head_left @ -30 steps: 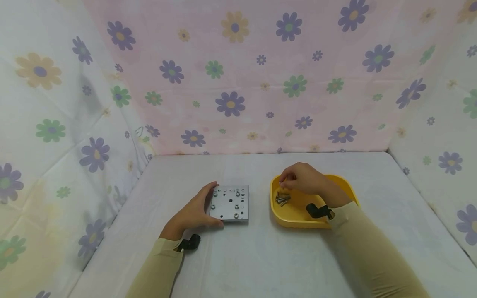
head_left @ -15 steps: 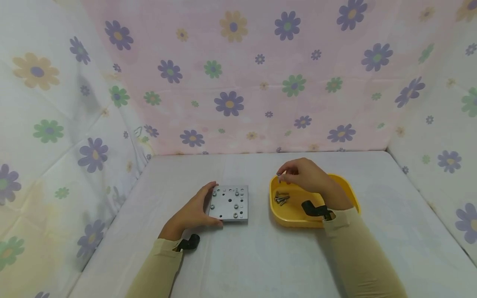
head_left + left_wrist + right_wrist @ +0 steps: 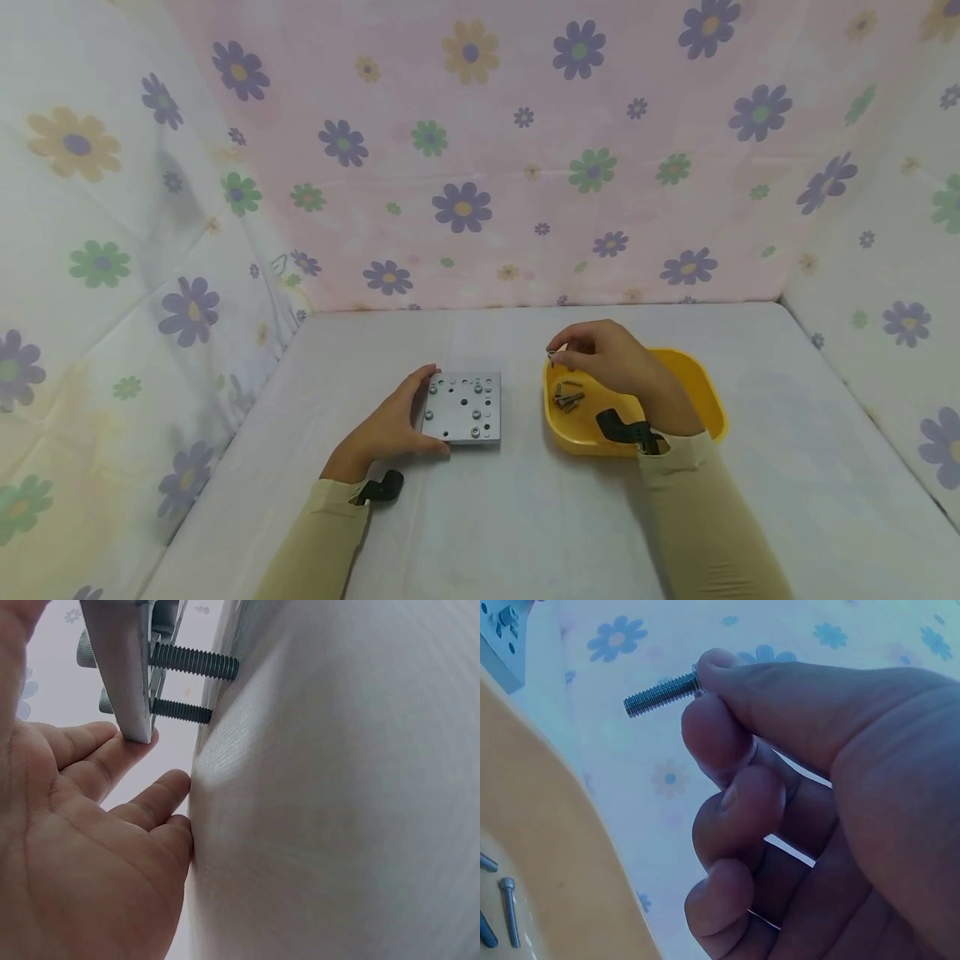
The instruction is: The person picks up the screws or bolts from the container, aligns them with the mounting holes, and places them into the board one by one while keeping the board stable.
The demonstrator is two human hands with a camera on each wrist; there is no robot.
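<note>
1. Left of centre in the head view, my left hand (image 3: 386, 429) grasps the square silver metal plate (image 3: 453, 421), thumb at its lower edge in the frame and fingers at its upper one, I judge to steady it.
2. The plate lies face-up, with round-headed metal screws (image 3: 476, 432) standing in some holes. In the left wrist view, dark threaded shafts (image 3: 195, 660) stick out beneath, so it probably needs that gap above the white cloth-covered table (image 3: 480, 517).
3. Right of centre, my right hand (image 3: 611, 354) pinches a grey threaded metal screw (image 3: 660, 695) near its head, other fingers curled; this seems meant to leave the shaft free.
4. Under that hand, the yellow rounded tray (image 3: 588, 437) gathers loose metal screws (image 3: 570, 402) at its left, likely to stop them rolling away.
</note>
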